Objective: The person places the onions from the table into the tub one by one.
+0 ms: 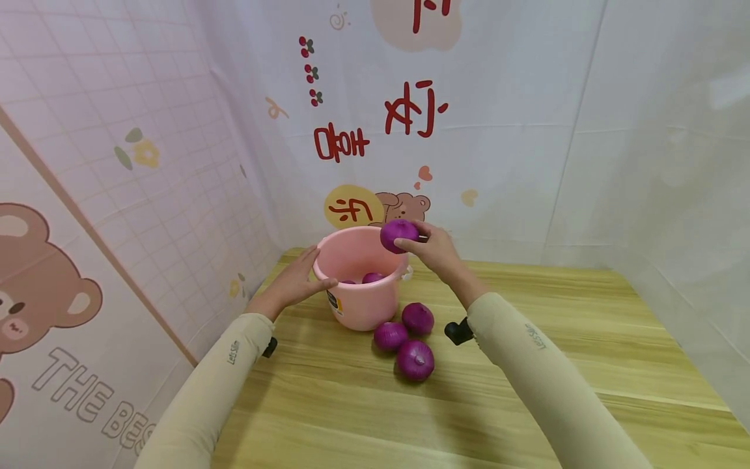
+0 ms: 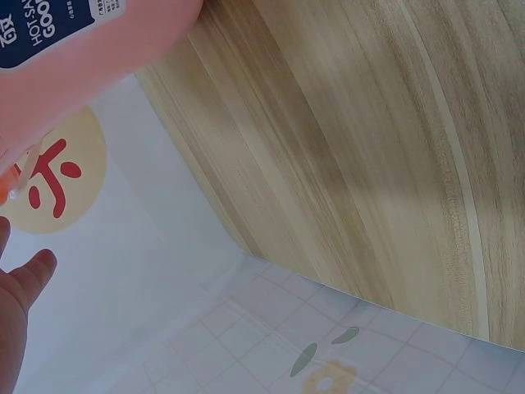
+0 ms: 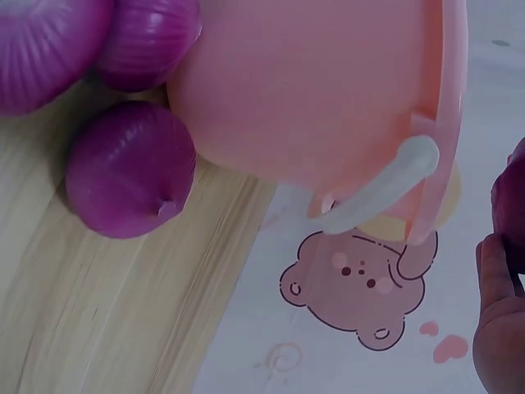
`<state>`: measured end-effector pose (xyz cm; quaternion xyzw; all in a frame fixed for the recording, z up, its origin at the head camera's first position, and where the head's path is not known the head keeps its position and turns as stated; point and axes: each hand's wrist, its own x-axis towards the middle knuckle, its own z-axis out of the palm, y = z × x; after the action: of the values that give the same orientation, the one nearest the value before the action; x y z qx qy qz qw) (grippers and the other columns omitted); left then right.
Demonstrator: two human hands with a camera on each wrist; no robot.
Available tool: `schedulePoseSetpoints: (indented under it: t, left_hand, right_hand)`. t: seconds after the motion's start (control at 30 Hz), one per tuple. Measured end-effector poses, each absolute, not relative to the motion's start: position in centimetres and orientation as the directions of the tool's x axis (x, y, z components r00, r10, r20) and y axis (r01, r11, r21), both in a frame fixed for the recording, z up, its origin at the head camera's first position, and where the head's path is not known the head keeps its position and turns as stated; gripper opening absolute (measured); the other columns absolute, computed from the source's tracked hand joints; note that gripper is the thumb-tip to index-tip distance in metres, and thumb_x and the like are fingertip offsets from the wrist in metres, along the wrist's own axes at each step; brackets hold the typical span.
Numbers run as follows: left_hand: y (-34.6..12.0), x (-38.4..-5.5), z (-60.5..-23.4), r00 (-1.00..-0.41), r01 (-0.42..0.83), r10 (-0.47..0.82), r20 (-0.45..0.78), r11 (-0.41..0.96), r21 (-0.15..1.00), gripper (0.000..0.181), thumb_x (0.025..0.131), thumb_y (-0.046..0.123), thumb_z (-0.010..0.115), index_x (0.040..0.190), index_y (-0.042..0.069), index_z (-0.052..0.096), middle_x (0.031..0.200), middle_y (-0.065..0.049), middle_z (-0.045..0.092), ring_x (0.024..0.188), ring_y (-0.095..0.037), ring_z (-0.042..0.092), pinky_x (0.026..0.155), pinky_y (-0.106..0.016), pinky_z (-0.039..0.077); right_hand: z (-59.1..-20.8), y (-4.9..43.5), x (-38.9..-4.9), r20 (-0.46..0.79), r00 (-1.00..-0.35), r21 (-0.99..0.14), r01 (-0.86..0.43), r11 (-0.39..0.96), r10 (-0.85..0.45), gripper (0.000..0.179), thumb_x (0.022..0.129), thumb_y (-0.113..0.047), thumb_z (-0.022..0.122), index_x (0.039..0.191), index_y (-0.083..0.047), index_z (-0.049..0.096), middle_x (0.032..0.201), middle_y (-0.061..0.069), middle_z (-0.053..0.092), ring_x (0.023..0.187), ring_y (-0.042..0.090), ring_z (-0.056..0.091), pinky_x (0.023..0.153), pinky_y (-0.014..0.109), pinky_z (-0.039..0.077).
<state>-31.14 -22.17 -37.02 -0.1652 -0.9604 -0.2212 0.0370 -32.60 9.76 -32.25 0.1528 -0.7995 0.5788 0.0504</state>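
Note:
A pink bucket [image 1: 364,306] stands upright at the back of the wooden table, with purple onions [image 1: 372,277] lying inside it. My left hand [image 1: 297,280] rests at the bucket's left rim, fingers spread along it and thumb at the front edge. In my right hand [image 1: 433,249] is a purple onion [image 1: 398,236], pinched between thumb and fingers over the bucket's right rim. Three more onions sit in a cluster at the bucket's front right: one at the back [image 1: 418,318], one at the left [image 1: 390,337] and one nearest me [image 1: 415,360].
The wooden table [image 1: 527,384] meets a printed white curtain [image 1: 515,195] at the back and a pink-checked one [image 1: 170,195] on the left. A white handle [image 3: 381,189] hangs at the bucket's side. Black wrist mounts [image 1: 459,331] sit under the sleeves.

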Motion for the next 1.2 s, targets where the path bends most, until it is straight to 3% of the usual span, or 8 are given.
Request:
schedulePoseSetpoints:
  t: [0.27,0.7,1.2]
  left_hand:
    - [-22.3,-31.1,-36.9,-0.947,0.322,0.292,0.137,0.848,0.421,0.104,0.071,0.075,0.049,0.146,0.012,0.014,0.151,-0.006,0.009,0.135,-0.027,0.013,0.103,-0.052,0.021]
    - [-22.1,-31.0,-36.8,-0.948,0.317,0.289,0.131,0.849,0.423,0.103,0.072,0.074,0.05,0.146,0.012,0.014,0.151,-0.005,0.009,0.135,-0.028,0.013,0.104,-0.051,0.021]
    - [-22.2,-31.1,-36.9,-0.946,0.325,0.3,0.126,0.859,0.397,0.104,0.072,0.074,0.048,0.146,0.011,0.011,0.151,-0.005,0.005,0.135,-0.029,0.012,0.104,-0.051,0.02]
  right_hand:
    - [-32.3,7.4,-32.4,0.22,-0.96,-0.923,-0.263,0.279,-0.176,0.07,0.073,-0.04,0.074,0.132,-0.013,0.047,0.12,0.007,0.056,0.108,0.019,0.053,0.089,0.034,0.044]
    - [-33.0,4.4,-32.7,0.187,-0.968,-0.913,-0.233,0.334,-0.164,0.061,0.07,-0.044,0.075,0.125,-0.026,0.054,0.115,0.001,0.058,0.103,0.018,0.054,0.084,0.034,0.047]
    - [-33.9,3.3,-32.4,0.176,-0.967,-0.919,-0.228,0.323,-0.182,0.06,0.073,-0.041,0.074,0.127,-0.027,0.051,0.119,0.002,0.055,0.107,0.021,0.053,0.083,0.037,0.048]
